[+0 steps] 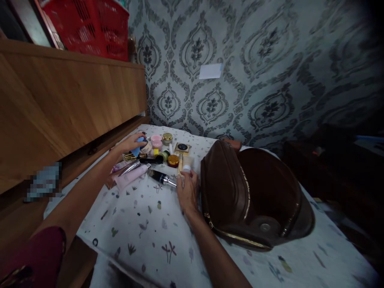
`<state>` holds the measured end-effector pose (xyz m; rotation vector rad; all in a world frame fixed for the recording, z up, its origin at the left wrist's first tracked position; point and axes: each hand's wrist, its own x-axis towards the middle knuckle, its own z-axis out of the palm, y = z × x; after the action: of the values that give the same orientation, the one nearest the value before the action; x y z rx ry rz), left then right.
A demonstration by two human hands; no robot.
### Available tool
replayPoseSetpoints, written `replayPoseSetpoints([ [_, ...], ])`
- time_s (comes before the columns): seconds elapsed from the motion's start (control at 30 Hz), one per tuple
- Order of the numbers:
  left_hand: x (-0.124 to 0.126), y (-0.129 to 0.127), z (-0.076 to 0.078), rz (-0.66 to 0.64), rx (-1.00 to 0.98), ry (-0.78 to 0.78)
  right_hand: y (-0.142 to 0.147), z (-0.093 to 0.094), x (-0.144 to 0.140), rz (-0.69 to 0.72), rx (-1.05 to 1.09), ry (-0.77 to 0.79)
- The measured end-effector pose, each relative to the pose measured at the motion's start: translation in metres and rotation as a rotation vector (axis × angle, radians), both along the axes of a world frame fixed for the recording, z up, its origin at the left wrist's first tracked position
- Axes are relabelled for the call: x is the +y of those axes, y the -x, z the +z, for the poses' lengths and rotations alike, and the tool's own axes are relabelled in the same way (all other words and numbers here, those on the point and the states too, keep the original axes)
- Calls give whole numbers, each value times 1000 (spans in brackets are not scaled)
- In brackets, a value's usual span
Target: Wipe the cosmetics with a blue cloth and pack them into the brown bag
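My left hand [131, 144] is at the far left of a spread of cosmetics, its fingers closed round a small blue object [138, 149] whose kind I cannot make out. My right hand [188, 191] lies at the right of the spread, fingertips closed about the white cap of a cream-coloured tube [187, 161]. Beside it are a black and silver cosmetic bottle [160, 176] and an amber jar with a gold rim [173, 161]. A pale pink tube [132, 177] lies between my arms. Pink jars [156, 141], a gold-lidded jar [167, 138] and a gold compact [182, 148] sit farther back.
An unzipped brown bag [223, 184] stands right of my right hand, its dark inside facing right. A wooden cabinet [75, 96] borders the left, topped by a red plastic basket [90, 30]. Patterned wallpaper [192, 96] rises behind the white printed cloth [144, 240].
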<state>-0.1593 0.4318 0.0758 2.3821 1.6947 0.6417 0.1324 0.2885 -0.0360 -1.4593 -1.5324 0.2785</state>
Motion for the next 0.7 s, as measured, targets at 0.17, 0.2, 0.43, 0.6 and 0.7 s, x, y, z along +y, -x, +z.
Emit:
replayPoseSetpoints([
  [0.17,-14,-17,-1,-84,87,-33,0,2,0,-3,-36,3],
  [0.2,-15,-20,-2,-76,110,-51,0,1,0,-2,-42,0],
  [0.43,-4,-19,-16,35,216,-112,-4,-2,1,6,-35,5],
  [0.6,2,-4,-21,13,197,-73,-4,-2,2,3,-34,5],
  [0.7,-10,3,-14,20,151,-95,-5,-3,3,-12,-41,-3],
])
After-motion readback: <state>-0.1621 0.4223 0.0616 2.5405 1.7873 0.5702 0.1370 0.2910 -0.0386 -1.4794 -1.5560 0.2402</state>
